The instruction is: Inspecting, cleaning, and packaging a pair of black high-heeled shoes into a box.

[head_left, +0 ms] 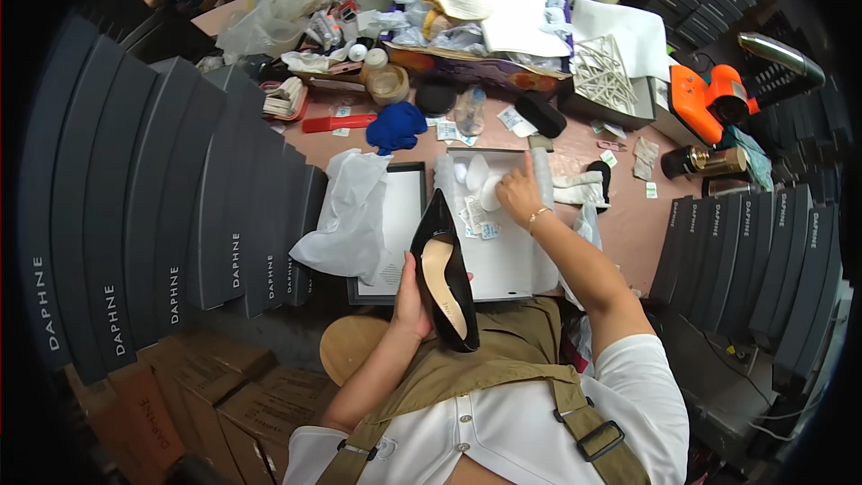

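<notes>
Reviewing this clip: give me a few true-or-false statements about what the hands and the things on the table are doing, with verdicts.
1. The left hand holds a black high-heeled shoe. True.
2. The right hand rests in the lap. False: it reaches into the open box, at white paper pieces.
3. A blue cloth lies on the table beyond the box. True.
4. The orange tool sits at the person's left. False: it is at the far right.
5. The shoe's lining is red. False: it is tan.

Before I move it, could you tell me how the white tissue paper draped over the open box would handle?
The white tissue paper looks crumpled and thin, so probably floppy and very light. It hangs over the open box edge, so a push may slide it off.
</notes>
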The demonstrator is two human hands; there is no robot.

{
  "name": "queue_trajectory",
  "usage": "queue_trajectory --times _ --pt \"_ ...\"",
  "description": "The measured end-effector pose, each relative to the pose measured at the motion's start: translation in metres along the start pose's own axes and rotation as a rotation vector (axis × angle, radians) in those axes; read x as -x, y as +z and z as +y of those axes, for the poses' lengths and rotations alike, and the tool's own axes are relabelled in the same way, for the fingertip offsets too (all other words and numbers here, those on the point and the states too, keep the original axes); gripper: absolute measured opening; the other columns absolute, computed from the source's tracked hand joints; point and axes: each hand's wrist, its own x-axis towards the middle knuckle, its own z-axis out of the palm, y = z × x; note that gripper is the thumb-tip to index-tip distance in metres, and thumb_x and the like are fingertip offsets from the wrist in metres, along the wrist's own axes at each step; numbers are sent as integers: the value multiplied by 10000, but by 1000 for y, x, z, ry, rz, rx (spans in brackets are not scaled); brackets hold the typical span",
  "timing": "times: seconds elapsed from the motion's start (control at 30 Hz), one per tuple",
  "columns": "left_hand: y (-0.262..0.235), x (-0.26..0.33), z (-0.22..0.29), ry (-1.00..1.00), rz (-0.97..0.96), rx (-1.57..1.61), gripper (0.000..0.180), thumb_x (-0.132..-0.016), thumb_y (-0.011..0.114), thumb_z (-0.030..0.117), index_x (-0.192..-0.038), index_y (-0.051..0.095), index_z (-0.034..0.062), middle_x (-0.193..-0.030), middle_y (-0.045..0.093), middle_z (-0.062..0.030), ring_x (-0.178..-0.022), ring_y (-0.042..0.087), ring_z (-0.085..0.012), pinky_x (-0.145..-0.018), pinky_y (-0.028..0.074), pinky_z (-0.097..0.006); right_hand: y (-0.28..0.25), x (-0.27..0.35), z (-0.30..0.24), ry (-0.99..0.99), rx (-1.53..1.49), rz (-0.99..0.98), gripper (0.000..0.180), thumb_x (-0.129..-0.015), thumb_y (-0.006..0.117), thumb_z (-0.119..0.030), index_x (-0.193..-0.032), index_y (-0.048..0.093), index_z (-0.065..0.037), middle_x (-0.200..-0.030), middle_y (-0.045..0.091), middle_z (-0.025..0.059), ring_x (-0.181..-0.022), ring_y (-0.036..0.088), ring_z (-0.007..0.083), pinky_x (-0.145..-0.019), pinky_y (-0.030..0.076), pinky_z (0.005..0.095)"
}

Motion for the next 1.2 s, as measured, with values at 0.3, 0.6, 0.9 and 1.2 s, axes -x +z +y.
queue_trajectory --times 0.3,0.6,0.9,1.2 --pt "-3 -12 -5 59 51 42 748 -924 333 661 -1321 464 41 -1189 583 -159 -1069 598 -341 -893 504 -465 46 1 -19 -16 51 221 249 -842 510 -86 -1076 595 -91 -874 651 66 -944 614 232 -1077 208 591" --pt "-5 -14 -14 274 88 15 746 -939 306 651 -1312 460 24 -1176 585 -131 -1100 576 -274 -952 462 -400 -41 105 -64 96 -1595 132 230 -880 590 -44 -1109 571 -43 -728 500 3 -529 501 65 -447 430 228" --pt "-10 -6 -20 407 77 -255 385 -964 539 234 -1290 437 54 -1184 547 -84 -1097 536 -176 -930 452 -337 -43 130 -130 -108 -950 425 404 -814 589 -21 -1215 535 -32 -883 562 142 -733 596 270 -643 496 358" --pt "4 -4 -29 367 15 -284 430 -989 502 308 -1345 393 92 -1288 487 -64 -1179 480 -180 -983 418 -352 -36 97 -131 -110 -428 519 284 -788 657 -162 -1043 631 -40 -926 578 134 -683 587 291 -642 496 367"
